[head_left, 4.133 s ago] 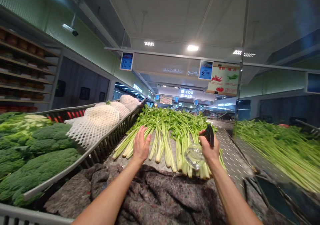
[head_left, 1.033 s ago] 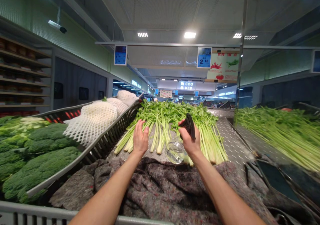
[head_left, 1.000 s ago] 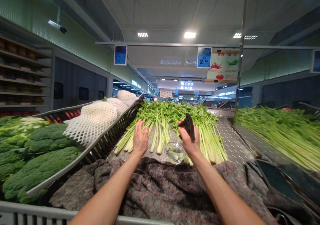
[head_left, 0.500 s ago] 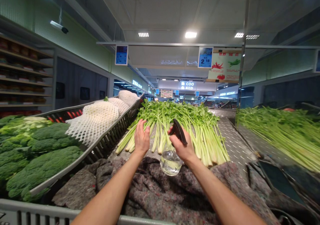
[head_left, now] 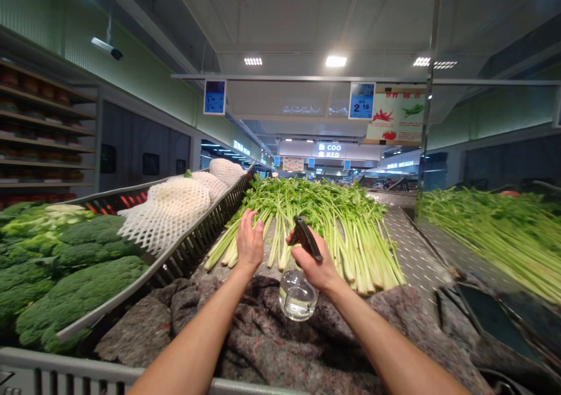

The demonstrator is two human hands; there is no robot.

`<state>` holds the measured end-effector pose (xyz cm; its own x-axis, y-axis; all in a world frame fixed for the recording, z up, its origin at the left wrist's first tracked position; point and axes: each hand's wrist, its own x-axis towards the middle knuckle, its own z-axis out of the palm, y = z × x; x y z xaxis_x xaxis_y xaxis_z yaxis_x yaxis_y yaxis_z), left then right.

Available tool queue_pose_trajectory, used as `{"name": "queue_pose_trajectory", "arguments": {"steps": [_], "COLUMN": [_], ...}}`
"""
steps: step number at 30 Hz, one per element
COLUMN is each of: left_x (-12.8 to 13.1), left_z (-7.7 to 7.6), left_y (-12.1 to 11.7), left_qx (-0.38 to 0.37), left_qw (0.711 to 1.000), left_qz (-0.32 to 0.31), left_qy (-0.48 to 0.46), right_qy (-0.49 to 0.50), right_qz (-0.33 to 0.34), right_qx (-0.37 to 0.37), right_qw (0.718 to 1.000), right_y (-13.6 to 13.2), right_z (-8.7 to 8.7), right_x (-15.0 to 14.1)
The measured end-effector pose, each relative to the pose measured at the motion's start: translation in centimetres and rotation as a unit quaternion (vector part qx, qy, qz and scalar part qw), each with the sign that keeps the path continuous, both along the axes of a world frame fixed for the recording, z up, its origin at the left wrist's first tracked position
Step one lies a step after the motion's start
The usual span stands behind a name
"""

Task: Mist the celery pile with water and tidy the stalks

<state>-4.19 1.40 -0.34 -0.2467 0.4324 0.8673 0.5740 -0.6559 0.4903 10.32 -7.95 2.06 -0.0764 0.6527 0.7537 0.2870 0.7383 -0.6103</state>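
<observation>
Progress: we judge the work to be under way, with the spray bottle point(head_left: 298, 295) in use over the celery point(head_left: 315, 199). The stalks already lie side by side on the tread-plate shelf point(head_left: 414, 240). No mist shows, and we cannot make out which stalks are wet, so how much is left we cannot tell. The bottle is not yet set down; it holds some clear liquid, level unclear.

Position: the bottle is in the air, in front of the cut ends and above the near edge of the dark cloth point(head_left: 263, 331).

Hands: the right hand point(head_left: 314, 262) grasps the bottle around its neck and black trigger head point(head_left: 307, 238); whether the trigger is squeezed, we cannot tell. The left hand point(head_left: 249, 243) holds nothing, fingers loosely curled, over the left-hand stalks; contact with them is uncertain.

Orientation: we note the bottle's long axis running from the head down to the clear base, somewhat tilted by an amount we cannot fix. The head seems to point forward and a little left; its nozzle opening is hidden. The celery's long axis runs away from us, leaves far, cut ends near.
</observation>
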Motion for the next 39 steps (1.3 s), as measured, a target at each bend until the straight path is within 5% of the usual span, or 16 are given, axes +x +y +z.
{"name": "queue_pose_trajectory", "arguments": {"steps": [16, 23, 35, 39], "left_x": [0.0, 0.0, 0.0, 0.2], "left_z": [-0.2, -0.2, -0.2, -0.3], "left_y": [0.1, 0.1, 0.1, 0.1], "left_qx": [0.002, -0.006, 0.002, -0.001], "left_qw": [1.000, 1.000, 1.000, 1.000], "left_qz": [-0.004, -0.002, -0.004, -0.010], "left_qy": [0.002, 0.013, 0.016, 0.017], "right_qy": [0.166, 0.135, 0.231, 0.190], "right_qz": [-0.125, -0.119, -0.161, -0.179], "right_qx": [0.102, 0.039, 0.059, 0.043], "right_qw": [0.973, 0.983, 0.958, 0.964], "right_y": [0.9, 1.2, 1.4, 1.6], "right_z": [0.9, 1.0, 1.7, 1.7], "right_x": [1.8, 2.7, 4.4, 5.0]}}
